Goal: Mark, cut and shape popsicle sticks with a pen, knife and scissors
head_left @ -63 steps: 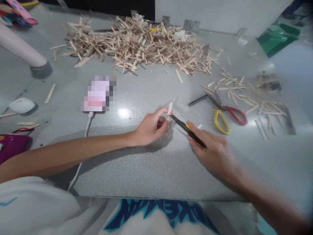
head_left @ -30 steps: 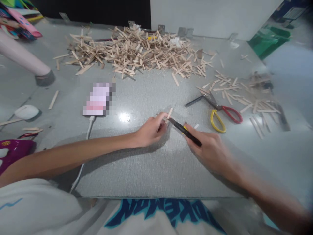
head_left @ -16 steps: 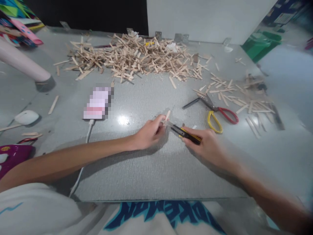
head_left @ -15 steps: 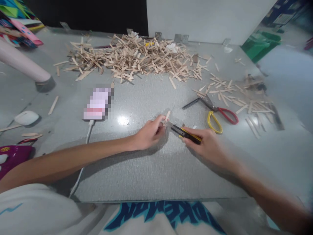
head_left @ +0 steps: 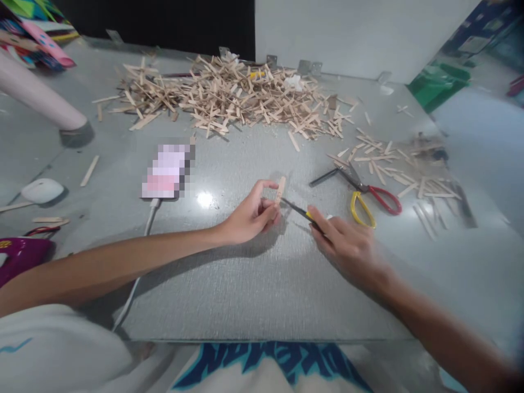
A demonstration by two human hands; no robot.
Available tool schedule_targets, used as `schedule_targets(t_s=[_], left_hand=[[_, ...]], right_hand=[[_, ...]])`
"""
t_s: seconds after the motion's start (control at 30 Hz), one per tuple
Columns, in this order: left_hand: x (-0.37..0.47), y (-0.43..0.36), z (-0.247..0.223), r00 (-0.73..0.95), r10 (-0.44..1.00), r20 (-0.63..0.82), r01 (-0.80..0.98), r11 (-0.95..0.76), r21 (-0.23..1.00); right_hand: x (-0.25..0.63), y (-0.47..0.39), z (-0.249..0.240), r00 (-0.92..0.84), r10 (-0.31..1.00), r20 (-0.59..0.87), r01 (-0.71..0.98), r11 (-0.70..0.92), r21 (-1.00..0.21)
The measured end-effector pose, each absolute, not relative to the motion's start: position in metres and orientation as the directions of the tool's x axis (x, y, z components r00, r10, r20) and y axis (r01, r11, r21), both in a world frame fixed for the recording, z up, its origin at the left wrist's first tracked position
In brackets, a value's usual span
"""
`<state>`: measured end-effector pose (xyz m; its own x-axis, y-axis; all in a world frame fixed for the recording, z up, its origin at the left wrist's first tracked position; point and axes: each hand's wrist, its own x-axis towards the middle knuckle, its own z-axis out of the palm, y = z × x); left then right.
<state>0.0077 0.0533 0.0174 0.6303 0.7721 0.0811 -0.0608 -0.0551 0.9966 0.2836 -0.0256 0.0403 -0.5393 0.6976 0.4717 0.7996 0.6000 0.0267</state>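
Between the thumb and fingers of my left hand (head_left: 258, 214) a short flat wooden stick (head_left: 281, 186) is pinched, pointing up and slightly right. My right hand (head_left: 341, 237) is wrapped round a black and yellow utility knife (head_left: 305, 212). The knife's tip points left and lies right by the lower part of the stick; I cannot tell whether it touches. Both hands are over the middle of the grey table (head_left: 245, 295). Right of them lie scissors (head_left: 360, 188) with one red and one yellow handle.
A large heap of wooden sticks (head_left: 229, 98) lies along the back, with more sticks (head_left: 380, 155) scattered at the right. A phone (head_left: 167, 170) with a white cable (head_left: 141, 262) is left of centre. A white mouse (head_left: 42, 189) and a purple object (head_left: 27, 254) sit far left.
The knife has turned so its narrow edge faces me, and its tip has come slightly away from my left fingers. My left hand has tilted the stick, showing more of its face.
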Motion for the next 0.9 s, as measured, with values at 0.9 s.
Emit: schedule_targets(t_s=[0.9], left_hand=[[0.007,0.040,0.023,0.817,0.553,0.164,0.094,-0.409,0.908]], right_hand=[[0.254,-0.023,0.051,-0.061,0.994,-0.095,0.271,-0.075,-0.960]])
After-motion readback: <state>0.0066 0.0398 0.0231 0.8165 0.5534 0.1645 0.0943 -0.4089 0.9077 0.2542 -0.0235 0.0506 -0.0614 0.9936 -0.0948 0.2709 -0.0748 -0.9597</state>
